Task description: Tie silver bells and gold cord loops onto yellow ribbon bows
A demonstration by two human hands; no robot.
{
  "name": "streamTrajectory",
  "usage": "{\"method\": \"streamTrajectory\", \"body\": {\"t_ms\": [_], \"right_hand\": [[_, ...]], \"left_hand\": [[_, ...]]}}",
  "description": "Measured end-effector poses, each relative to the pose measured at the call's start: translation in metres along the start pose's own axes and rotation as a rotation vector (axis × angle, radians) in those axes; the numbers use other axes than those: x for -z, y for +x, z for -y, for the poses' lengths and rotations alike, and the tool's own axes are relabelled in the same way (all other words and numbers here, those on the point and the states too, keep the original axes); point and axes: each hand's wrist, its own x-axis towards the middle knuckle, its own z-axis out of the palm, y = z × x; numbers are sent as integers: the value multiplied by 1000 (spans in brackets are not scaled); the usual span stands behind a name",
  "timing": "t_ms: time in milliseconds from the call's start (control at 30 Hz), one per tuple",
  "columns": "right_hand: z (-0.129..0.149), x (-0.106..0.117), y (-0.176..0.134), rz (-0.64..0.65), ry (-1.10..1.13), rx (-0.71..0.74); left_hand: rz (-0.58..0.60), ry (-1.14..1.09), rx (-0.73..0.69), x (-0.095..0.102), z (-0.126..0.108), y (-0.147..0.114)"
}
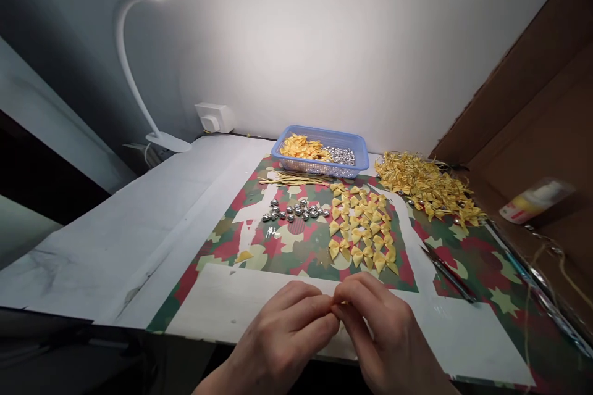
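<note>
At the upper left of the frame a white desk lamp (139, 62) arcs over the table (115, 222); a white socket box (214, 117) sits against the wall just right of its base; lower, left of centre, a scatter of small silver bells (296, 211) lies on the camouflage-patterned sheet (222, 241). At the bottom centre the left hand (282, 336) and the right hand (384, 333) meet fingertip to fingertip, both pinched nearly closed on a tiny yellow bit (340, 302), barely showing between them, over a white sheet (222, 308); what exactly it is I cannot tell, though it matches the ribbon bows. It looks light, soft and easily crushed, so a gentle pinch at its middle knot would suit it best. Above the hands, rows of yellow ribbon bows (361, 228) are laid out; behind them gold ties (296, 179) and a blue basket (319, 151); toward the right a heap of finished bows (426, 188), dark scissors (447, 274), and a glue bottle (532, 200) at the far right.
</note>
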Motion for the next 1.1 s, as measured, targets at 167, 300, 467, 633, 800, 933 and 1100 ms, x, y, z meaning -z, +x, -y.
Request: {"method": "streamTrajectory", "body": {"t_ms": [167,300,467,633,800,933,1100], "right_hand": [[7,3,8,54,-149,-3],[17,4,19,-214,-122,85],[16,10,41,-360,654,-269],[-2,9,55,-359,1229,-550],[-14,10,54,-494,1226,-553],[-16,19,53,-543,1169,-543],[6,20,32,-450,1073,-554]], "left_hand": [[64,6,-7,-3,6,-6],[32,-274,169,-13,10,-13],[-77,-447,466,-6,8,-4],[-109,-732,734,12,3,10],[-94,-972,827,15,-2,6],[-70,-1185,927,20,-9,6],[-134,-1267,1004,30,-22,12]]}}
